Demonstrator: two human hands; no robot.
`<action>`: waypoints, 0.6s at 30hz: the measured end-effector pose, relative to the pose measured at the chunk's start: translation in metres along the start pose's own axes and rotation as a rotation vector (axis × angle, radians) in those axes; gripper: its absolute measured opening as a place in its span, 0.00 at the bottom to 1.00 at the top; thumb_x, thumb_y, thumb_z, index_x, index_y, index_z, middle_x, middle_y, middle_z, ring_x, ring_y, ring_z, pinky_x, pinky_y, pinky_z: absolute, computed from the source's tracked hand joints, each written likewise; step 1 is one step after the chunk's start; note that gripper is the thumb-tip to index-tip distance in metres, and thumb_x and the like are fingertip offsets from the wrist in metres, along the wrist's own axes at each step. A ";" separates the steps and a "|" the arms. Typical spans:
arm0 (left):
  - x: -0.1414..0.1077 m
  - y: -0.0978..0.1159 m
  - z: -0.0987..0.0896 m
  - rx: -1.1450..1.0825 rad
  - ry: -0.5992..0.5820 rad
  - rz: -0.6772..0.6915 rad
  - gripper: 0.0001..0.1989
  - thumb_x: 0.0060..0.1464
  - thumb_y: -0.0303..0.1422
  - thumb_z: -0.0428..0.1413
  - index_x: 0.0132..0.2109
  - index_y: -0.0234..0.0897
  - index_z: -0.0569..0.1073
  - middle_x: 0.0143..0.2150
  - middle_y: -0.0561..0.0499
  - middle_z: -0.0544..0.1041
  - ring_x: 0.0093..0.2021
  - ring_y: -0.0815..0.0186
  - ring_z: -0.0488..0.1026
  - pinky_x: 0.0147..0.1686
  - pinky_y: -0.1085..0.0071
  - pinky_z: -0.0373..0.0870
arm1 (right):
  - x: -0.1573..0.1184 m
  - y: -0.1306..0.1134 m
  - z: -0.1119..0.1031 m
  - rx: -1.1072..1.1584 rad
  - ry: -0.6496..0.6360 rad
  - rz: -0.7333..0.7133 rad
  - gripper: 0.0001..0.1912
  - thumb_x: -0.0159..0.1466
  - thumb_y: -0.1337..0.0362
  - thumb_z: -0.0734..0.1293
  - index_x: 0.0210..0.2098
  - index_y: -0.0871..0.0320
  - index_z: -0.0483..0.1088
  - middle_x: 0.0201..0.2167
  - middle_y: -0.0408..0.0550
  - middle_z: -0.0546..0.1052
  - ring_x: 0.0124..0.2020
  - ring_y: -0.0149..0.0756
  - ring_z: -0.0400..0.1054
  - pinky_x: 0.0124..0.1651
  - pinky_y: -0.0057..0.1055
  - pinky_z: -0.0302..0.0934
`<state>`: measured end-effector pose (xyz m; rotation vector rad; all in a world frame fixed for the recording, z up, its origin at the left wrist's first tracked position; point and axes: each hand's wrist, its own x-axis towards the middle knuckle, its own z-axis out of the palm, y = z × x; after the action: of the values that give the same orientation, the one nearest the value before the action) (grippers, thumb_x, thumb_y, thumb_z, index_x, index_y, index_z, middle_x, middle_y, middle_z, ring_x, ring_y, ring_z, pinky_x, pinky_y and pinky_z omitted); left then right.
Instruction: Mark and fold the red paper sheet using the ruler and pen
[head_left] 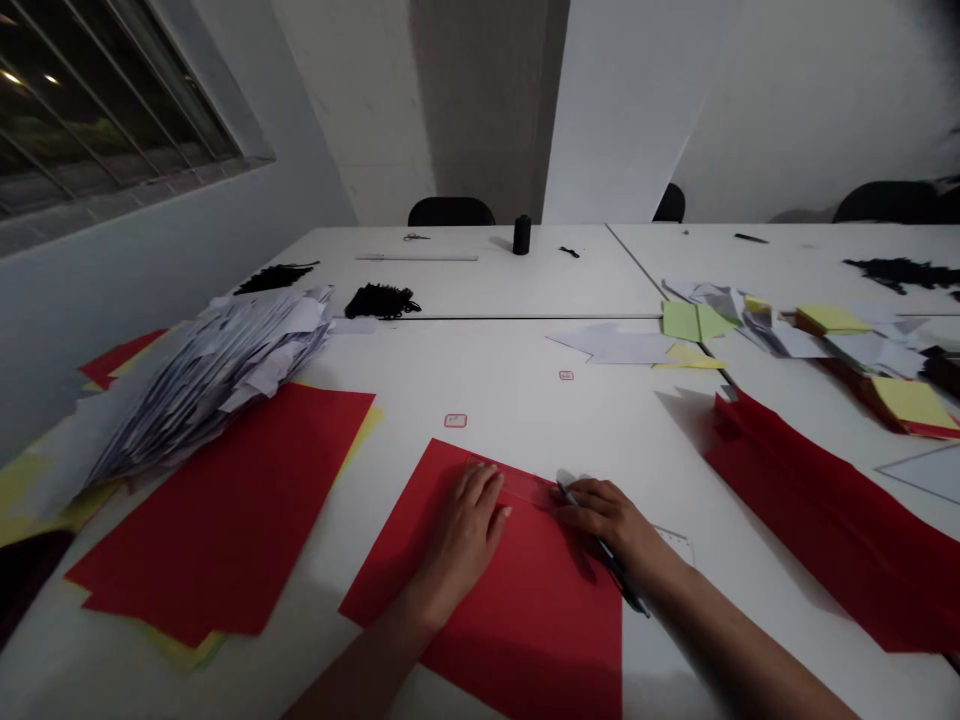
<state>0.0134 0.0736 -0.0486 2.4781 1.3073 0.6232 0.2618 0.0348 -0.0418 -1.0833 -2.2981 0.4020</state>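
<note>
A red sheet [540,640] lies flat on the desk [495,360], straight in front of the person; read it as a clock face, with 12 o'clock pointing away from the body. The hands are apart. The left hand [469,530], at 11 o'clock, lies palm down with fingers extended over a clear ruler [525,487], which sits along the sheet's 12 o'clock edge. The right hand [611,515], at 1 o'clock, is closed around a pen [624,578] whose tip end is near that edge; whether it touches the paper cannot be told.

The likeliest trouble is the ruler swivelling: the left fingers appear to bear mainly on its 11 o'clock end, so a sideways push from the pen could skew the other end. The sheet itself might turn as well, since its 6 o'clock side has no hand on it. With the pen so near the border, a stroke could run off onto the desk. A dark mark may also be hard to see on red, and the right hand's shadow makes that worse.
</note>
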 end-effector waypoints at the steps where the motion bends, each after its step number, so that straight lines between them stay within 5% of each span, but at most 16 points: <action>1: 0.000 0.000 0.000 -0.004 -0.006 -0.001 0.18 0.63 0.31 0.48 0.59 0.39 0.64 0.60 0.43 0.66 0.62 0.56 0.60 0.59 0.54 0.63 | 0.000 0.001 -0.001 0.005 -0.003 0.005 0.17 0.70 0.65 0.54 0.54 0.51 0.66 0.48 0.52 0.75 0.52 0.44 0.64 0.50 0.43 0.62; 18: 0.004 0.001 -0.001 -0.037 -0.035 0.013 0.18 0.63 0.29 0.47 0.59 0.42 0.65 0.61 0.46 0.64 0.63 0.58 0.59 0.60 0.56 0.63 | -0.003 0.004 -0.002 0.035 0.007 0.075 0.17 0.71 0.65 0.53 0.55 0.50 0.67 0.44 0.53 0.74 0.49 0.44 0.65 0.49 0.44 0.61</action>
<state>0.0154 0.0761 -0.0468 2.4584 1.2567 0.5985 0.2666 0.0354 -0.0435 -1.1548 -2.2407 0.4648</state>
